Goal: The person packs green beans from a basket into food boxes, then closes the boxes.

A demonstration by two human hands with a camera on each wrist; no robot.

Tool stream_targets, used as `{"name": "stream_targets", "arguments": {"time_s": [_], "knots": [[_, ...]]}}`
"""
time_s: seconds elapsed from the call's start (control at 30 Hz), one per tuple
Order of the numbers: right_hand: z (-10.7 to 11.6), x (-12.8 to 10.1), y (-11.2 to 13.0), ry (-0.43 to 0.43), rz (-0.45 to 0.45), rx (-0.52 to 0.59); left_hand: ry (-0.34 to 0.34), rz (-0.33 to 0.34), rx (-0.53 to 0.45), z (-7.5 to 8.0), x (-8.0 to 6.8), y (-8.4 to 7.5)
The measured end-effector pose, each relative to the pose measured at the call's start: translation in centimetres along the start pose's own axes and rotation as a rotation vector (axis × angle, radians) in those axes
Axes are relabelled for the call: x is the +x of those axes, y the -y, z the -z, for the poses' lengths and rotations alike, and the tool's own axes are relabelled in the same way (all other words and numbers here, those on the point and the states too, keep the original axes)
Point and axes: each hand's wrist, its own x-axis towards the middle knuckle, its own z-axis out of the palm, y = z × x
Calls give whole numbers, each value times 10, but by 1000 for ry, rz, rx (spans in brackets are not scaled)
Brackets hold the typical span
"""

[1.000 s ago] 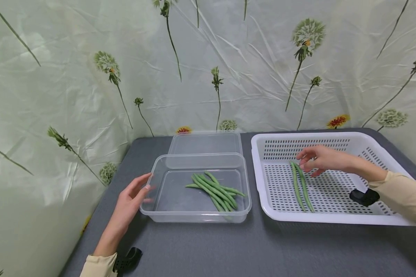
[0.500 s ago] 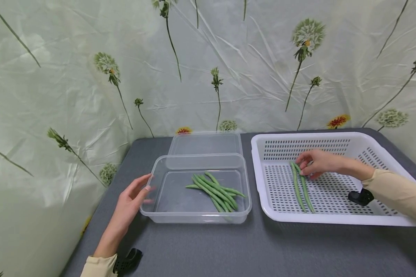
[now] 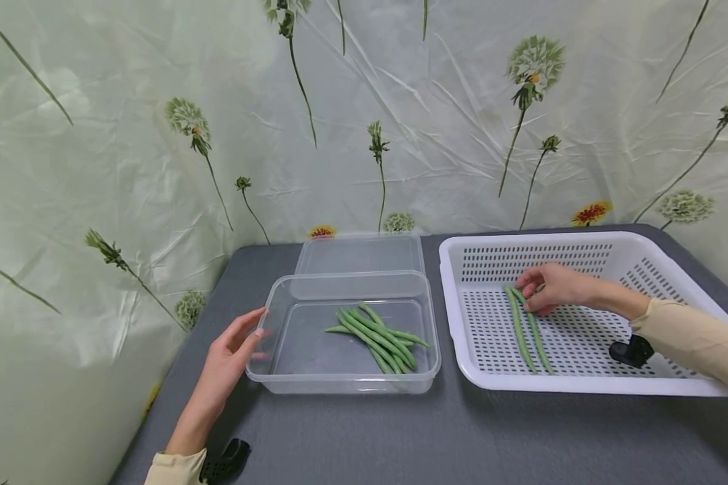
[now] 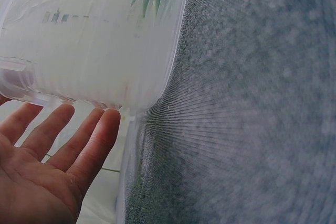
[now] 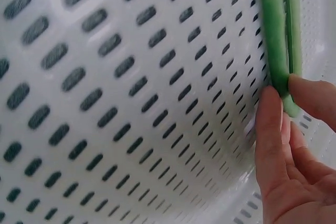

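We see two green beans [image 3: 540, 340] reaching from the right hand's [image 3: 552, 289] fingertips toward the near edge, long axes almost parallel. That hand is the nearer one, thumb and forefinger pinching a far end – one bean or both, we can't tell. Below it spreads the white basket [image 3: 582, 384]. Well to its left, the left hand [image 3: 221, 360], fingers loosely extended, holds nothing beside the clear container [image 3: 346, 386]; grey cloth [image 3: 364, 444] lies beneath, a flowered sheet [image 3: 340, 182] beyond.

Bright head pic, hazy L-wrist one

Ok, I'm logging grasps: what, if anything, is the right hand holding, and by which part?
The right hand pinches a green bean near its far end.
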Motion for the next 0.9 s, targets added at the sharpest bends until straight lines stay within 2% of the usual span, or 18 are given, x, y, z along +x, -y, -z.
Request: {"name": "stream_targets", "arguments": {"time_s": [0.23, 0.4, 0.53, 0.7, 0.9], "knots": [[2, -1, 3, 51, 8, 45, -8, 10, -1, -1, -1, 1], [6, -1, 5, 92, 68, 35, -6, 7, -10, -1, -1, 2], [7, 1, 9, 133, 108, 69, -12, 13, -10, -1, -1, 2], [8, 1, 13, 178, 116, 116, -15, 18, -11, -1, 0, 1], [8, -2, 20, 183, 109, 196, -9, 14, -2, 0, 0, 1]]}}
